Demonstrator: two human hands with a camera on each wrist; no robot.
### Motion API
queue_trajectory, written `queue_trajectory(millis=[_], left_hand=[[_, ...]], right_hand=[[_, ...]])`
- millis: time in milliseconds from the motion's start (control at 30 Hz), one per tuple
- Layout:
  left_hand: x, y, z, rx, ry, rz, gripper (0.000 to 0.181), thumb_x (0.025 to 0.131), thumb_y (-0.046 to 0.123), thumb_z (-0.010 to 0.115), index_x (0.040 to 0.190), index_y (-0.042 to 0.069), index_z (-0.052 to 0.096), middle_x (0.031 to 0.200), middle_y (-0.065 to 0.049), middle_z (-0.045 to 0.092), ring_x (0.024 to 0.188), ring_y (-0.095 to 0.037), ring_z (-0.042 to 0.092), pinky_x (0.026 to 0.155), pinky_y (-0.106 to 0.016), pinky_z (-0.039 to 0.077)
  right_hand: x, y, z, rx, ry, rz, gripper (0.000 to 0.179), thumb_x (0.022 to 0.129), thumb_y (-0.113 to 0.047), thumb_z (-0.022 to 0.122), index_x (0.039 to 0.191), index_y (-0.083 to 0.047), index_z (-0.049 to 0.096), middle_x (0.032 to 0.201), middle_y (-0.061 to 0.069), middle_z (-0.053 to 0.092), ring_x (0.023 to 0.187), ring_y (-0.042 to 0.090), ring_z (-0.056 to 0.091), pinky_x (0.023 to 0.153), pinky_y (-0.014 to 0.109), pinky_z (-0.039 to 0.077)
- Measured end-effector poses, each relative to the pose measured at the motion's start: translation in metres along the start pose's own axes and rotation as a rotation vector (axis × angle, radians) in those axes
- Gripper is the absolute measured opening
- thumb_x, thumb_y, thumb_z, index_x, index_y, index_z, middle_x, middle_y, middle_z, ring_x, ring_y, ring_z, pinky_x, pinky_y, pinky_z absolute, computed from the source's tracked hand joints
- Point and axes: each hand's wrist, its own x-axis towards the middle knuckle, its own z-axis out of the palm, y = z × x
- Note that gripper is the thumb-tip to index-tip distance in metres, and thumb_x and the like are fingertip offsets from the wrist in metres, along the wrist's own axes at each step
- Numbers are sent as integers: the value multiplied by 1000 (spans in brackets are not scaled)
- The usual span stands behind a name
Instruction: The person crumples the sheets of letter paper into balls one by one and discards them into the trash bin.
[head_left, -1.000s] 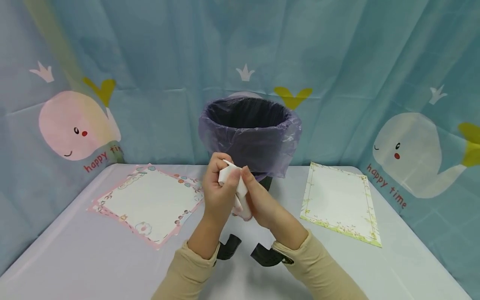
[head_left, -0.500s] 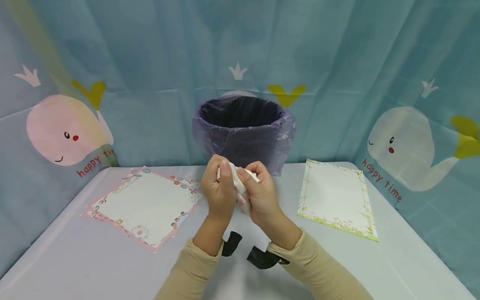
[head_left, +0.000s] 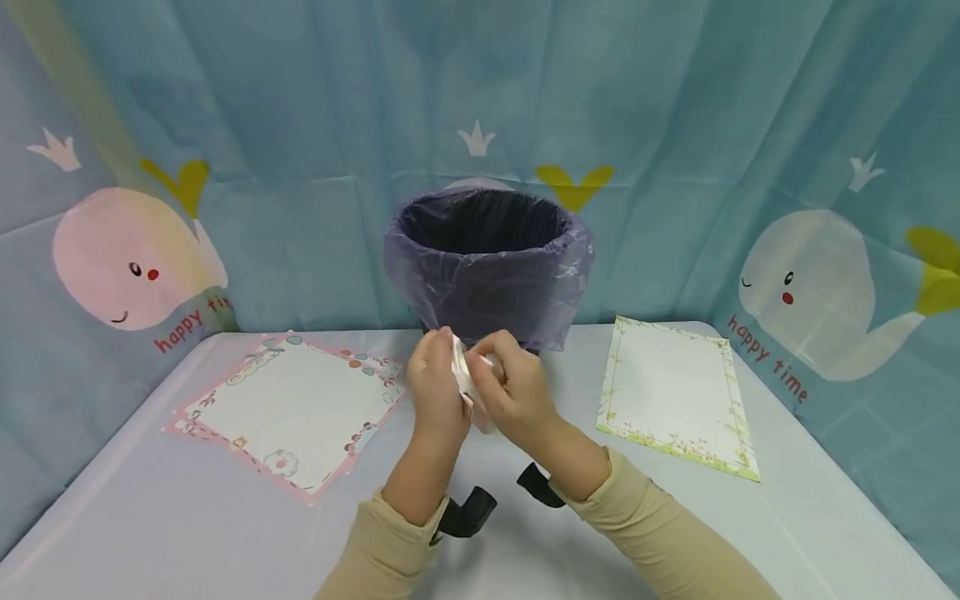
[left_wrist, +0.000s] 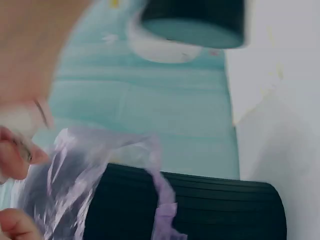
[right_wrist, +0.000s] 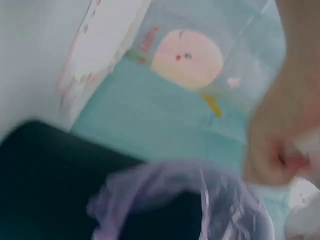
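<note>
Bin standing by table's back edge, wad before it

Sheets are lying near back-left corner, single sheet near back-right.

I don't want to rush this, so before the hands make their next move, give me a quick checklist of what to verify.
1. Left hand holding the crumpled paper: ok.
2. Right hand gripping it too: ok.
3. Purple liner folded over the rim of the bin: ok.
4. Hands over the bin's mouth: not ok, they are in front of it.
5. Bottom of the bin's inside: cannot tell, out of sight.
6. Green-bordered sheet apart from both hands: ok.
</note>
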Motion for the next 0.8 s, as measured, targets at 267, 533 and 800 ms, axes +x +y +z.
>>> queue_trajectory(millis=[267, 533, 800], left_hand=[[-2, 26, 1, -59, -11, -287, 27, 107, 27, 30, 112, 2, 37, 105, -9, 43, 85, -11, 53, 71, -19, 48], [-4, 35, 0, -103, -186, -455, 42, 107, 39, 25, 96, 8, 49, 90, 0, 50, 78, -7, 53, 70, -18, 47], [-14, 30, -11, 251, -413, -396, 60, 104, 51, 23, 94, 0, 55, 85, -2, 57, 71, -9, 57, 60, -18, 48]], right_hand=[[2, 7, -21, -15, -246, -213, 68, 93, -64, 45, 143, -17, 39, 150, 23, 25, 136, 39, 28, 106, 54, 30], [12, 6, -33, -97, -179, -501, 70, 86, -69, 53, 129, -13, 56, 137, 14, 51, 124, 40, 44, 97, 62, 35], [16, 0, -38, -129, -103, -599, 36, 91, -45, 59, 95, -9, 61, 82, 10, 53, 73, 27, 46, 61, 38, 43]])
